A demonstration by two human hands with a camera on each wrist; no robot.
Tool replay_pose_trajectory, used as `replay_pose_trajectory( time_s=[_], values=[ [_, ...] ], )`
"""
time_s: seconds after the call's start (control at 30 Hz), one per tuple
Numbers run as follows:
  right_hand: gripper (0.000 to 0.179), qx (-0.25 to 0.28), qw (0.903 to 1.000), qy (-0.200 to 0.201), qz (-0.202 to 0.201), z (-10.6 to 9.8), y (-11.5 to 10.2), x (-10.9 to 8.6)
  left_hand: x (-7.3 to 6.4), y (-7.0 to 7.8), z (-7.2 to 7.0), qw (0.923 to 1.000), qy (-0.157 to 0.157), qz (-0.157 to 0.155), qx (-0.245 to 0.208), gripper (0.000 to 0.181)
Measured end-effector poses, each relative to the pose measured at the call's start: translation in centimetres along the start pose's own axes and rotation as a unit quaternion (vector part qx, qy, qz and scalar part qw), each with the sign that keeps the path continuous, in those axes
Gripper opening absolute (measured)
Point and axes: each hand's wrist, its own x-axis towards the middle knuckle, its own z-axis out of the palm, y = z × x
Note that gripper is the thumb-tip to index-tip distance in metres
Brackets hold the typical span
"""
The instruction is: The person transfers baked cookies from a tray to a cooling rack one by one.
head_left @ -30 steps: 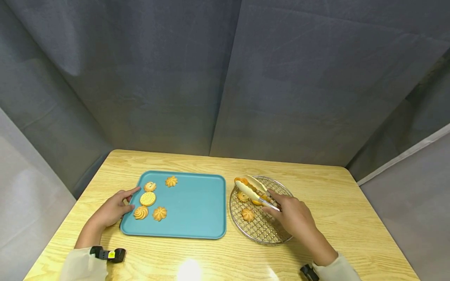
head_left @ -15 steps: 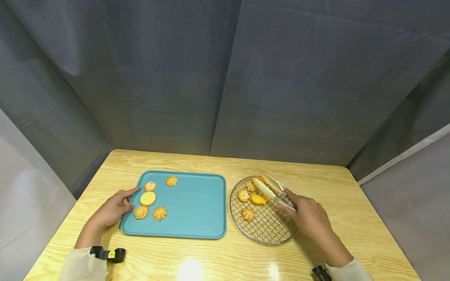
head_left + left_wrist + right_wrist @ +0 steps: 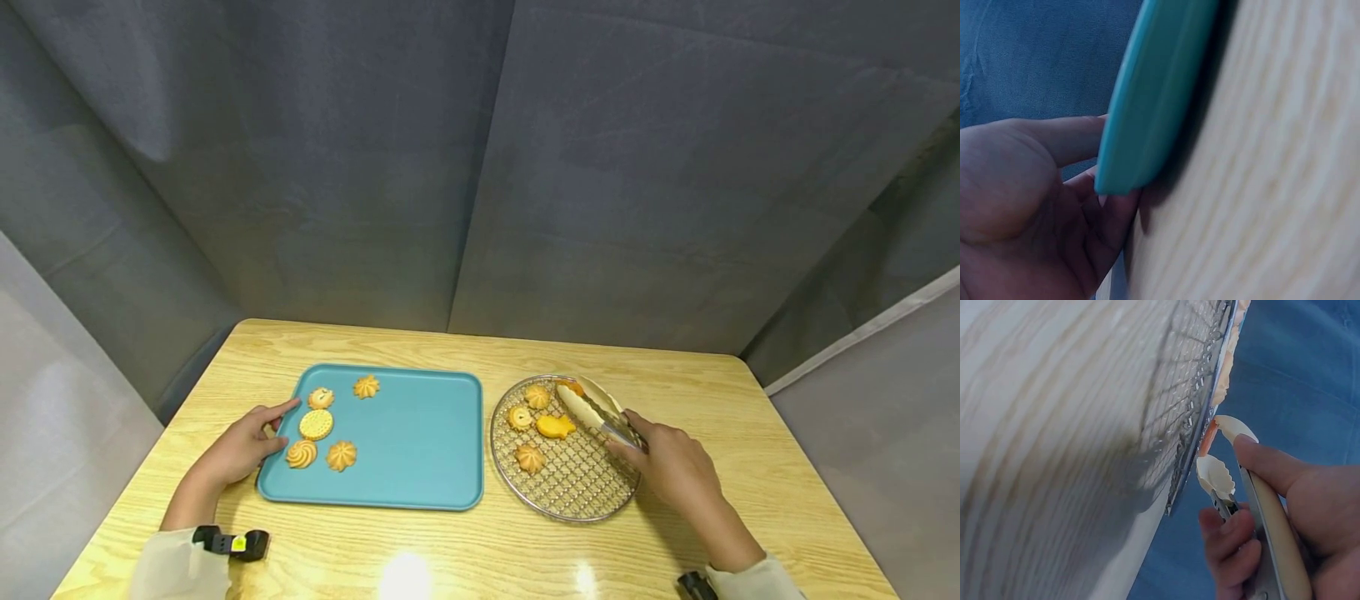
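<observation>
"What are the surfaces like?"

"A smooth teal tray [image 3: 412,433] on the left and a round wire-mesh rack [image 3: 577,492] beside it, on a wood-grain table [image 3: 322,558]."

"And the hands?"

"The left hand [image 3: 238,443] grips the tray's edge; the right hand [image 3: 675,467] squeezes tongs [image 3: 1275,531], their cream, scalloped tips either side of an orange piece [image 3: 1209,439] at the rack's far rim."

"Cookies?"

"Five on the tray: two fluted stars [image 3: 341,456], a swirl [image 3: 301,454], a dotted disc [image 3: 316,424], a small round [image 3: 321,398]. Besides the orange piece, the rack bears two ridged stars [image 3: 530,458], one ring-marked round [image 3: 520,417], one yellow fish [image 3: 553,427]."
</observation>
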Motion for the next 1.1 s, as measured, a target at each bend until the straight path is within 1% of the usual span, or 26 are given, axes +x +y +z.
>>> replay_pose_trajectory(
  time_s=[0.27,0.4,0.63,0.93,1.1],
  values=[
    [0.071,0.002,1.0,-0.005,0.006,0.5,0.1,-0.1,0.1,-0.2,0.0,0.9999,-0.003,0.005,-0.013,0.062],
    [0.074,0.0,0.9999,-0.004,0.011,0.5,0.0,-0.2,0.1,-0.3,-0.1,1.0,-0.004,-0.002,-0.007,0.062],
    [0.077,-0.001,0.9999,-0.007,0.015,0.3,-0.1,-0.3,0.1,0.0,-0.1,1.0,-0.001,0.002,0.0,0.062],
    [0.081,-0.012,0.9998,0.002,-0.013,0.2,-2.1,-0.2,0.2,-0.2,0.0,1.0,-0.002,-0.002,0.004,0.062],
    [0.078,-0.009,0.9996,0.005,-0.025,0.4,-3.5,0.1,0.2,-0.2,0.0,1.0,-0.002,0.0,0.005,0.062]
  ],
)
